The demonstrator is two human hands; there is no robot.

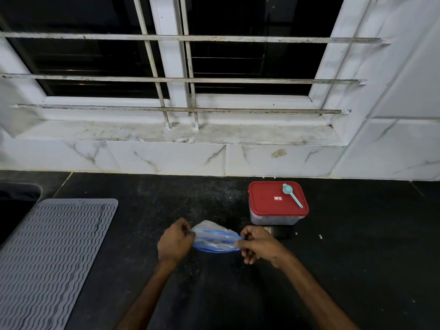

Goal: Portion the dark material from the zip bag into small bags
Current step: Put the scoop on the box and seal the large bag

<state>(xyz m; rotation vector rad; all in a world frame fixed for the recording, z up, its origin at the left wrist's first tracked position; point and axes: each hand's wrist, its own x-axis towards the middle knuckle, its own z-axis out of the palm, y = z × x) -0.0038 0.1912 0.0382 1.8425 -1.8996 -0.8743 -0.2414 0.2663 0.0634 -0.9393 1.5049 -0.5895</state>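
Note:
A clear zip bag with blue zip strips lies low over the black counter, its mouth pulled wide. My left hand pinches the bag's left end. My right hand pinches its right end. Behind and to the right stands a clear plastic container with a red lid; dark contents show through its wall. On the lid rests a light blue scoop. Whether the bag holds anything dark I cannot tell.
A grey ribbed mat covers the counter's left side. A dark small object sits just in front of the container. White marble tiles and a barred window rise behind the counter.

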